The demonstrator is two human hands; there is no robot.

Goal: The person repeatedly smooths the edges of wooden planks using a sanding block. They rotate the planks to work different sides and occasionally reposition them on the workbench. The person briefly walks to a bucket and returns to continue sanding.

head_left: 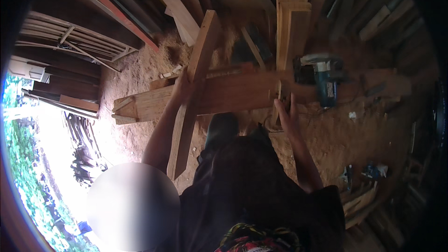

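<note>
The beam [198, 65] is warm tan-brown, streaked with darker grain; the long plank [238, 93] is redder brown. The power tool [329, 89] pairs teal with black. A bright red-orange strip [116, 15] contrasts with reddish-tan earth [116, 84]. Dark clothing [242, 172] meets cloth [254, 240] patterned red, black and yellow-green.

Room over plank [238, 94] between beam [186, 119] and wooden piece [278, 92]; power tool [325, 81] blocks right.

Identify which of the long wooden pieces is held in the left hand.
The slanting beam, crossing over the broad plank. The left hand grips it; the plank lies crosswise, and the yellowish boards are beyond it.
</note>
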